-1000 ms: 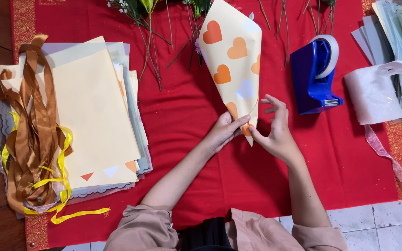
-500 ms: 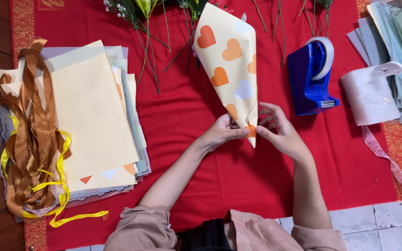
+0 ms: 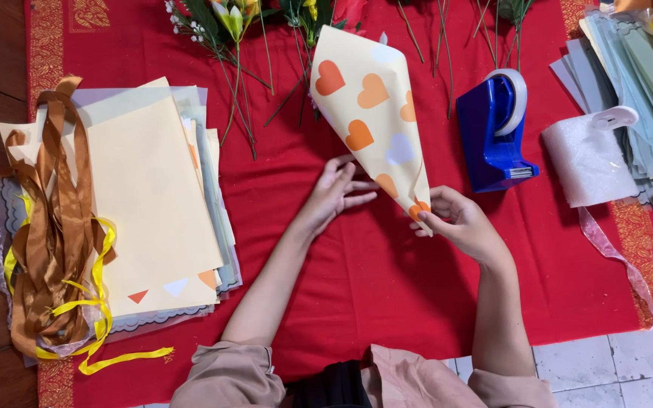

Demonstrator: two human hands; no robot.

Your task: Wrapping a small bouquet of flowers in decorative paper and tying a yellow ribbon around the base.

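A cream paper cone (image 3: 372, 113) printed with orange and pale hearts lies on the red cloth (image 3: 387, 295), wide mouth pointing away from me. My right hand (image 3: 459, 227) pinches the narrow tip of the cone between thumb and fingers. My left hand (image 3: 334, 193) rests with fingers spread against the cone's left edge, near the tip. Flower stems (image 3: 236, 83) lie just beyond the cone's mouth.
A blue tape dispenser (image 3: 496, 132) stands right of the cone, with a white roll (image 3: 587, 155) and stacked grey-green sheets (image 3: 636, 83) further right. At left lies a pile of cream paper sheets (image 3: 153, 204) with brown and yellow ribbons (image 3: 54, 234). Tiled floor shows at lower right.
The cone has tilted so its tip points further right. My right hand closed onto the tip, and my left hand slid off the tip and opened beside the cone.
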